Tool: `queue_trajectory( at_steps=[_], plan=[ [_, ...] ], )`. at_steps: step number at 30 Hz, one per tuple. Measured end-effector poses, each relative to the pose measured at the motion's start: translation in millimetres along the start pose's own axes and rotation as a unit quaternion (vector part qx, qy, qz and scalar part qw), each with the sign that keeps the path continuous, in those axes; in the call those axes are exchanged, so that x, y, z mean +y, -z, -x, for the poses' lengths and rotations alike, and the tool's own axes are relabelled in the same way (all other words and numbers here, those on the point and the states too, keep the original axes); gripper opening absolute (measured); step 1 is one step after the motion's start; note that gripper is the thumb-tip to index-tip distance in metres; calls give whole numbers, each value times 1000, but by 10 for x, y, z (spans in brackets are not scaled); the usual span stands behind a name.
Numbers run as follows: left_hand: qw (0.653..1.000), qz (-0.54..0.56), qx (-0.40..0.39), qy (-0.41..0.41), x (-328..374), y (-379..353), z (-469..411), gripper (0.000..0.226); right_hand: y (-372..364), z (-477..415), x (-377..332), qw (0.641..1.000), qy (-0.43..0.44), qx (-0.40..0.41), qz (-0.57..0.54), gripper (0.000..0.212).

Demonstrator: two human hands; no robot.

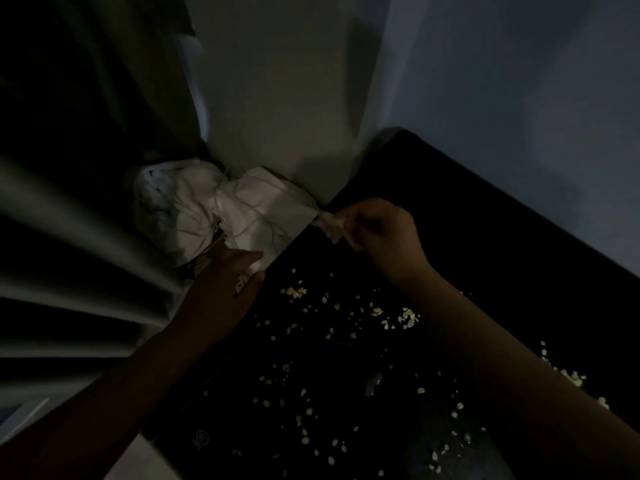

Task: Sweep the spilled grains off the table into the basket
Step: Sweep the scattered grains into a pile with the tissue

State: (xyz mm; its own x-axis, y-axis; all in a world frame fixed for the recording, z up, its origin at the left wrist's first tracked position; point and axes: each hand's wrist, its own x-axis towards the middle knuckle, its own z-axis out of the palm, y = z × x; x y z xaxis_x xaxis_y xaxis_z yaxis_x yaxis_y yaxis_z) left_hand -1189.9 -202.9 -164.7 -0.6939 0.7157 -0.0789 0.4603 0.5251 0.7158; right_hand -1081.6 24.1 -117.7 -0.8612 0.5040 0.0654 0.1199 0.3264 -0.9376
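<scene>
Here right hand (384, 237) pinches pale wad (330, 226) (fingers (354, 219) curled).

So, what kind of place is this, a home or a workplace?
Most likely a dim corner of a room at home: a pleated curtain hangs at the left, two plain walls meet behind, and a black table strewn with grains stands beside them.

Tabletop (502, 244): far right part open to my right hand (384, 237); grains (294, 292) scattered over near part. Left edge: white bundle (207, 209) with cords (242, 220) just beside. Curtain (69, 237) crowds left side; wall (277, 98) closes corner behind.
</scene>
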Motion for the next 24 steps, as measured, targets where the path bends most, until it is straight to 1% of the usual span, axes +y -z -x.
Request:
queue_trajectory(
  at_steps=[2, 4, 6, 8, 11, 13, 14, 15, 17, 18, 19, 21, 23, 24],
  plan=[
    [1000, 4, 3, 25, -171, 45, 168, 48, -231, -224, 84, 1000, -5, 12, 18, 9],
    [998, 9, 14, 52, -298, 63, 305, 46, -397, -331, 264, 997, -4, -13, 70, 13],
    [996, 30, 11, 79, -371, 61, 395, 35, -507, -260, 369, 991, 23, -26, 132, 17],
    [996, 42, -3, 75, -403, 55, 460, 26, -532, -12, 334, 994, 32, -48, 98, 11],
    [997, 55, -17, 55, -394, 61, 537, 28, -478, 493, 277, 990, 52, -118, 65, 14],
    [996, 61, -14, 59, -390, 78, 558, 30, -389, 765, 278, 986, 29, -163, 28, 18],
    [996, 65, -13, 64, -386, 88, 561, 32, -338, 838, 269, 985, 11, -173, 14, 17],
    [995, 68, -13, 66, -391, 92, 569, 34, -300, 874, 232, 985, -13, -174, 1, 15],
    [995, 70, -10, 66, -382, 107, 614, 35, -248, 817, 109, 984, -65, -154, -64, 18],
    [996, 67, -4, 63, -379, 113, 649, 38, -243, 723, 29, 985, -65, -137, -84, 19],
    [996, 61, 4, 59, -378, 111, 691, 43, -249, 597, -37, 989, -38, -123, -74, 23],
    [997, 47, 20, 56, -371, 101, 777, 51, -283, 283, -114, 996, 11, -87, -24, 31],
    [997, 31, 36, 58, -361, 88, 848, 54, -333, -34, -61, 998, 18, -54, 1, 22],
    [997, 22, 41, 60, -353, 86, 870, 55, -367, -152, 7, 999, 9, -51, 11, 19]
  ],
)
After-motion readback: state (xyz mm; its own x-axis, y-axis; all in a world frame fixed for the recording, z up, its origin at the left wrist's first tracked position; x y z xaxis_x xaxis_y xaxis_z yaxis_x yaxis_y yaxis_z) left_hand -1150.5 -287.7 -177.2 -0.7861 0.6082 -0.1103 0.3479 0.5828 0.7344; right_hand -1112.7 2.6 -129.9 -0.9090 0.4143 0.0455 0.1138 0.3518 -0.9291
